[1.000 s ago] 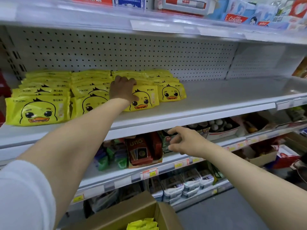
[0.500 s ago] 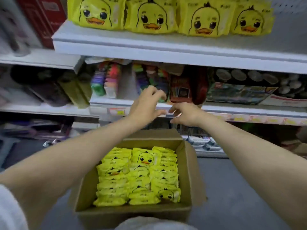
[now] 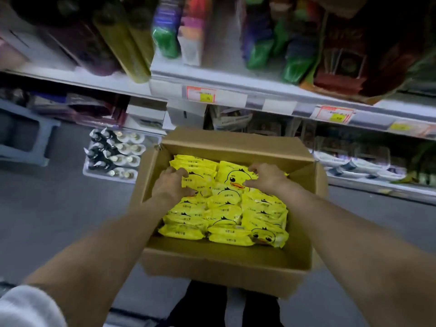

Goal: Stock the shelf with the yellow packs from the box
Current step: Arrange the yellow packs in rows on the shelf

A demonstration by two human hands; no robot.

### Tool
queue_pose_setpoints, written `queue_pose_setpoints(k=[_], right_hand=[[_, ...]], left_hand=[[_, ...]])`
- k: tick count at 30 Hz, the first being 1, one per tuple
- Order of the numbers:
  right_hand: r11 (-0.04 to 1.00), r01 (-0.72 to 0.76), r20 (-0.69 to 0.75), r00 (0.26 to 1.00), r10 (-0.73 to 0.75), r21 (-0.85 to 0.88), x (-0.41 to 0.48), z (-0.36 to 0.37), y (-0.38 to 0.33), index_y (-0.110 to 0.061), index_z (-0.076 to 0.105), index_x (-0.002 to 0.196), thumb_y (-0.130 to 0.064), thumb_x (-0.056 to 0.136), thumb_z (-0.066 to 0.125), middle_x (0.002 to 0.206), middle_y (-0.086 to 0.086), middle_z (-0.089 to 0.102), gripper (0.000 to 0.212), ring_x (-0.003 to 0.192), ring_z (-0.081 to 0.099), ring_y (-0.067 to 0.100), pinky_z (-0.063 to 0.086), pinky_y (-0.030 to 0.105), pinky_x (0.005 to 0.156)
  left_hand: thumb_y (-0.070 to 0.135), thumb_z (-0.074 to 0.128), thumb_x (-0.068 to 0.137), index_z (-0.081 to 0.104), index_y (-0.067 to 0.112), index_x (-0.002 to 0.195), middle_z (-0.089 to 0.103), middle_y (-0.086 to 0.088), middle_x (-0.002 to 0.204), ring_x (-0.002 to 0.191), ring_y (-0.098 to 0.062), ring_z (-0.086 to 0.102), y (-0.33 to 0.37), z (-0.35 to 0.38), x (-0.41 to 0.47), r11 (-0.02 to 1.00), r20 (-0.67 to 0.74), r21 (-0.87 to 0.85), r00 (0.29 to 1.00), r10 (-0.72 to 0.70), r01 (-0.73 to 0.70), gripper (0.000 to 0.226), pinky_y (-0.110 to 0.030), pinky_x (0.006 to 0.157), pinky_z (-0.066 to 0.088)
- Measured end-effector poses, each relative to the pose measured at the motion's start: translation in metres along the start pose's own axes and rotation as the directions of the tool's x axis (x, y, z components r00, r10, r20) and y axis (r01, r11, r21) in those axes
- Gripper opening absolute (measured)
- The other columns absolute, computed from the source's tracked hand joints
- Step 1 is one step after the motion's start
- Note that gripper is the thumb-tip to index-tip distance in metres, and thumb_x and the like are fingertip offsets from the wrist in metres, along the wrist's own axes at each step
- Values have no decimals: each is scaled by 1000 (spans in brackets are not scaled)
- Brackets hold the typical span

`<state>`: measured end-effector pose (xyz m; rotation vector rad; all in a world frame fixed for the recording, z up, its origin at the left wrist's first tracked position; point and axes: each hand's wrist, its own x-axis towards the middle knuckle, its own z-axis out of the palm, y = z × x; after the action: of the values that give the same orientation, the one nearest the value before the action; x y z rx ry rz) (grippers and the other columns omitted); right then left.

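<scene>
An open cardboard box (image 3: 224,263) sits low in front of me, filled with several rows of yellow packs (image 3: 224,213) printed with a duck face. Both my hands are inside it at the far end. My left hand (image 3: 171,186) grips a yellow pack (image 3: 200,175) in the far left row, fingers over its top and thumb at its near side. My right hand (image 3: 267,178) pinches the upturned duck-face pack (image 3: 232,177) at its right edge. The shelf that holds the stocked yellow packs is out of view.
A lower shelf edge (image 3: 259,100) with price tags runs above the box, crowded with colourful goods. A tray of small bottles (image 3: 113,156) stands on the floor to the left of the box, and a blue stool (image 3: 23,138) stands at the far left. Grey floor lies on both sides.
My view has dropped from the shelf of yellow packs to the box. Both hands came down from the shelf edge into the box and took hold of packs.
</scene>
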<state>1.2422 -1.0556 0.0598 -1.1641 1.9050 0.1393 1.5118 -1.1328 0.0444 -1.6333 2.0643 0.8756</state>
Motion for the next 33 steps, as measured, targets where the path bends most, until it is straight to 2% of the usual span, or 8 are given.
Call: queue_pose_setpoints(k=[9, 13, 18, 24, 26, 29, 31, 33], right_hand=[[996, -44, -96, 995, 36, -79, 58, 64, -2, -14, 40, 145, -45, 84, 74, 147, 11, 44, 77, 139, 33, 30, 39, 41, 108], [978, -98, -146, 987, 72, -184, 69, 75, 2, -14, 38, 146, -50, 83, 72, 148, 11, 40, 79, 141, 30, 31, 38, 42, 108], [960, -105, -161, 985, 65, -258, 69, 89, 7, -23, 60, 125, -46, 87, 69, 131, 9, 50, 45, 129, 39, 29, 42, 40, 95], [998, -53, -175, 983, 48, -26, 47, 98, 22, -15, 50, 120, -32, 95, 62, 108, 14, 67, 33, 104, 62, 37, 38, 32, 70], [998, -67, -213, 975, 67, 4, 34, 92, 33, -12, 46, 124, -34, 99, 57, 105, 18, 67, 35, 101, 62, 40, 39, 35, 68], [993, -78, -265, 959, 98, 84, 11, 78, 47, -9, 46, 125, -37, 100, 54, 104, 21, 67, 39, 102, 61, 42, 43, 39, 71], [985, -79, -269, 956, 119, 154, -5, 65, 58, -8, 48, 125, -40, 99, 55, 109, 21, 66, 42, 106, 60, 43, 49, 43, 79], [977, -45, -278, 955, 104, 209, -24, 50, 69, -6, 52, 121, -43, 97, 57, 112, 21, 66, 45, 108, 60, 42, 50, 44, 83]], left_hand=[[36, 78, 79, 44, 29, 137, 40, -4, 140, 127, -26, 37, -40, 50, 28, 998, -51, 12, 997, 59, -58, 67, -40, 105, 38], [32, 76, 82, 35, 30, 144, 33, -4, 145, 131, -27, 34, -44, 63, 35, 990, -82, 103, 991, 109, -100, 75, -39, 108, 34], [42, 74, 80, 30, 30, 142, 42, -4, 138, 126, -27, 36, -41, 75, 42, 915, -57, 375, 982, 180, -146, 76, -40, 102, 35], [49, 67, 84, 43, 29, 135, 63, -4, 120, 124, -26, 41, -22, 69, 43, 895, 5, 436, 995, 97, -89, 60, -39, 98, 34], [53, 66, 84, 46, 26, 136, 61, -7, 122, 124, -27, 44, -14, 67, 36, 933, 42, 357, 999, 34, -47, 62, -38, 97, 37], [52, 71, 82, 42, 17, 145, 49, -11, 143, 133, -31, 42, -1, 65, 17, 988, 128, -81, 985, -117, 128, 78, -39, 103, 39], [41, 76, 81, 37, 9, 148, 41, -12, 150, 138, -30, 38, 15, 63, 0, 899, 181, -380, 971, -158, 218, 84, -39, 108, 35], [31, 77, 82, 36, 6, 148, 39, -13, 152, 138, -30, 37, 36, 60, -16, 806, 207, -540, 966, -152, 243, 82, -40, 108, 34]])
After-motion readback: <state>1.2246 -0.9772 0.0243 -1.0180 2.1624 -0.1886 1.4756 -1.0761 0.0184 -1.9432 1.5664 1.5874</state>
